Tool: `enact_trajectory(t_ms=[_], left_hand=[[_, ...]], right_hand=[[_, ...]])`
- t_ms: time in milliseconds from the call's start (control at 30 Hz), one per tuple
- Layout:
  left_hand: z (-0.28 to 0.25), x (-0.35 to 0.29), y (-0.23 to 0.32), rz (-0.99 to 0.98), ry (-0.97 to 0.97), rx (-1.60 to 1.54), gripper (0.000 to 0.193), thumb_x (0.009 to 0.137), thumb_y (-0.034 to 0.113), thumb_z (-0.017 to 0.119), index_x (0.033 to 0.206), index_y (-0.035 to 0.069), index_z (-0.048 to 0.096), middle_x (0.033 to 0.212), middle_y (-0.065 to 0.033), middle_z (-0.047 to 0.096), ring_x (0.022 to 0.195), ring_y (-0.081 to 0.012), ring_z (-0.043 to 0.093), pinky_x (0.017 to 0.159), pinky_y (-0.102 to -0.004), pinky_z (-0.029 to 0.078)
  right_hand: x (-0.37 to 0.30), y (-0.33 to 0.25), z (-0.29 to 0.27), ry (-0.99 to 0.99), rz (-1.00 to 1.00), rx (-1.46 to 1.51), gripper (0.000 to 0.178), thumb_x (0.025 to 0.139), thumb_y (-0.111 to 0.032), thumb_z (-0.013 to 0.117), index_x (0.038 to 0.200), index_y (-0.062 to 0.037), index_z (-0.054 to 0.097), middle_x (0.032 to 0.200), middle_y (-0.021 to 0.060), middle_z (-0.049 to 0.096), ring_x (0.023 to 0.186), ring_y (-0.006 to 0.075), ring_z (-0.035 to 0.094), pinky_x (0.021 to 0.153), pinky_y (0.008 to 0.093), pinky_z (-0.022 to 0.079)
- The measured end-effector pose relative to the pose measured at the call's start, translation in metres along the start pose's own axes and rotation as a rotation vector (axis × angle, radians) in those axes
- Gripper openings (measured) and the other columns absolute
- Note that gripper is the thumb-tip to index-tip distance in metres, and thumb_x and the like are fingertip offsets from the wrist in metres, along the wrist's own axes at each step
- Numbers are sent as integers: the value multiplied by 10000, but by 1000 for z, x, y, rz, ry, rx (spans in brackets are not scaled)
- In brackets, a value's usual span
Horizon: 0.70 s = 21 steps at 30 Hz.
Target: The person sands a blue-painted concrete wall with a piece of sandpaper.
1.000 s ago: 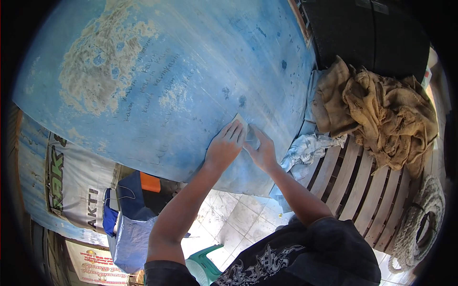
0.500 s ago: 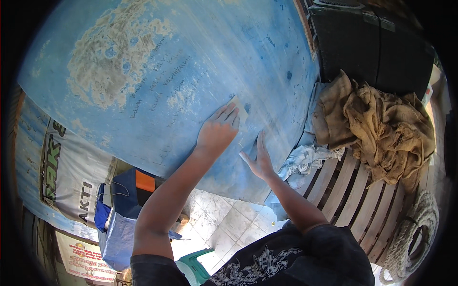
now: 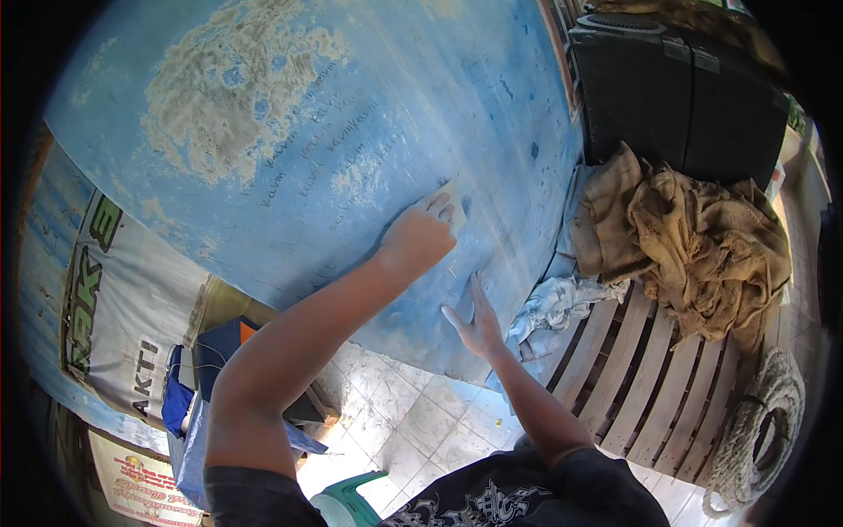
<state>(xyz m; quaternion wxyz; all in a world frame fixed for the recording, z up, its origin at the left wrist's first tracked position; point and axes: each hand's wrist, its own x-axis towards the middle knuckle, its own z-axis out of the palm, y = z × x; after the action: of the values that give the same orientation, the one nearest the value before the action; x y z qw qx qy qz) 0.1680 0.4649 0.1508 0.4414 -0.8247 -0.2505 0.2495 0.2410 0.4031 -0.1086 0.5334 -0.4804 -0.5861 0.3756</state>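
My left hand presses a small pale sheet, sandpaper by its look, against a worn blue-painted wall. Its fingers are bent over the sheet and cover most of it; one corner shows past the fingertips. Beside and below it, my right hand rests against the same blue surface with thumb and fingers apart, holding nothing. Up and to the left of my hands, the paint has come off in a rough grey patch, with dark handwriting scrawled next to it.
To the right, brown burlap sacking and a crumpled pale cloth lie by a slatted wooden bench. A black box stands behind; coiled rope sits lower right. Banner, blue bag and green plastic object are left and below.
The view has shifted a little. My left fingers are more bent over the sheet, and my left elbow has swung outward to the left. My right hand stays against the wall.
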Motion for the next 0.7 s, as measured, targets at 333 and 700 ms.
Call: enact_trajectory(t_ms=[333,700], left_hand=[[9,26,-14,-122,165,-8,299,955,169,669,1211,102,806,1467,-88,695,1432,-217,594,1251,-367,393],[34,18,-16,127,37,-105,256,958,163,658,1159,156,817,1388,-30,745,1368,-186,646,1213,-353,448]], right_hand=[[-13,-13,2,33,123,84,1018,985,-541,732,1663,60,267,1709,302,324,1584,414,346,1275,449,341],[1,-18,4,-26,42,63,1076,992,-545,719,1707,7,135,1771,251,195,1624,402,254,1296,445,308]])
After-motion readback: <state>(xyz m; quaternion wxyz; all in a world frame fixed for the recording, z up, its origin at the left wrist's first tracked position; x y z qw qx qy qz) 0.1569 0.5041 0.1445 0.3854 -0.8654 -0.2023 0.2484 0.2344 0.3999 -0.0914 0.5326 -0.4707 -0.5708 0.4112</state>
